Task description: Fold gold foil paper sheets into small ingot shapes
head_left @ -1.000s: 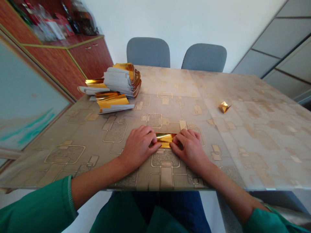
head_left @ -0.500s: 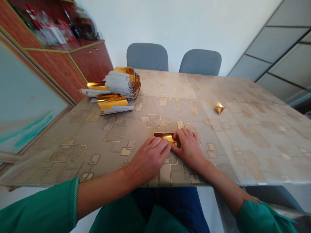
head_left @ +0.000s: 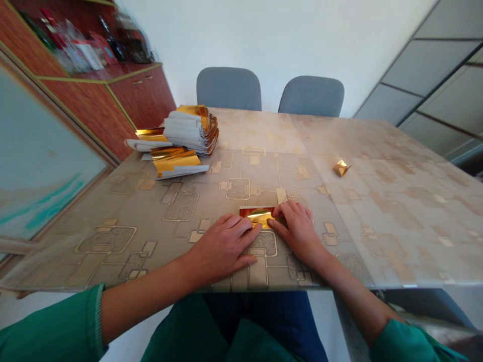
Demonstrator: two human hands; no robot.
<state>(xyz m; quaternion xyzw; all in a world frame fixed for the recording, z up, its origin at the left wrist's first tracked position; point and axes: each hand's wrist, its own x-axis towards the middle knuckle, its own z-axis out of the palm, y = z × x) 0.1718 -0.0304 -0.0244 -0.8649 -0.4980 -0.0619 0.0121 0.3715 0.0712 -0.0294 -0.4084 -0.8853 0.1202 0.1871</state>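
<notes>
A small folded sheet of gold foil paper (head_left: pixel 260 216) lies on the table in front of me, its shiny side up and a narrow pale edge at the back. My right hand (head_left: pixel 296 226) pinches its right end between thumb and fingers. At the left end, the fingertips of my left hand (head_left: pixel 228 246) rest on the sheet's near left part. The left thumb is spread away from them, over the tablecloth. My fingers cover both ends of the sheet.
A thick stack of gold and white paper sheets (head_left: pixel 184 131) sits at the table's back left, with loose sheets (head_left: pixel 175 160) beside it. A small folded gold piece (head_left: pixel 341 168) stands to the right. Two grey chairs (head_left: pixel 228 88) are beyond the patterned tablecloth (head_left: pixel 392 201).
My left hand has shifted slightly left and its thumb has moved away from the paper toward me. More of the gold sheet shows between my hands. The right hand stays at its right end.
</notes>
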